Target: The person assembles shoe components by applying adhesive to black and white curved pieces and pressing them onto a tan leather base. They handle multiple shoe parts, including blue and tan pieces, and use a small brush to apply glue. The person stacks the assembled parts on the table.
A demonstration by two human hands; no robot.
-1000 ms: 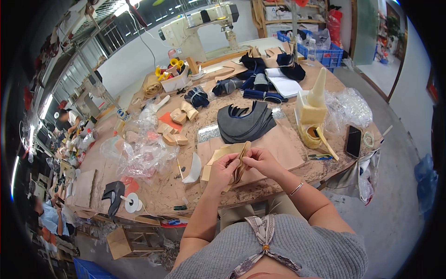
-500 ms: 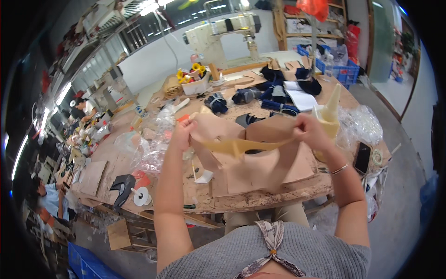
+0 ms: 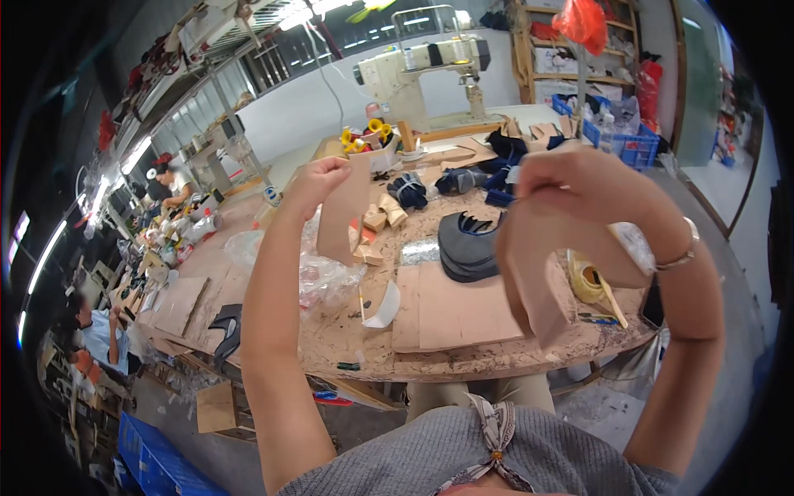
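Note:
My left hand (image 3: 318, 183), raised above the table, pinches a narrow beige leather-like piece (image 3: 343, 217) that hangs down from the fingers. On the other side, my right hand (image 3: 571, 178) is closed on a wider, curved beige leather-like piece (image 3: 571, 248) with a U-shaped cutout. The two pieces are well apart. Between and below my hands lies a stack of dark grey curved pieces (image 3: 466, 248) with notched edges. It rests at the back of flat beige sheets (image 3: 463, 310) on the table.
Crumpled clear plastic (image 3: 327, 281) and a white scrap (image 3: 383, 306) lie left of the sheets. A roll of yellow tape (image 3: 585, 277) is at the right. Tied dark blue bundles (image 3: 408, 190) sit farther back, before a sewing machine (image 3: 422, 74). Blue crates (image 3: 624, 140) stand behind.
My hands have moved apart and upward. The beige material that was stretched between both hands now hangs as separate pieces, one in each hand. The dark stack has come into fuller view.

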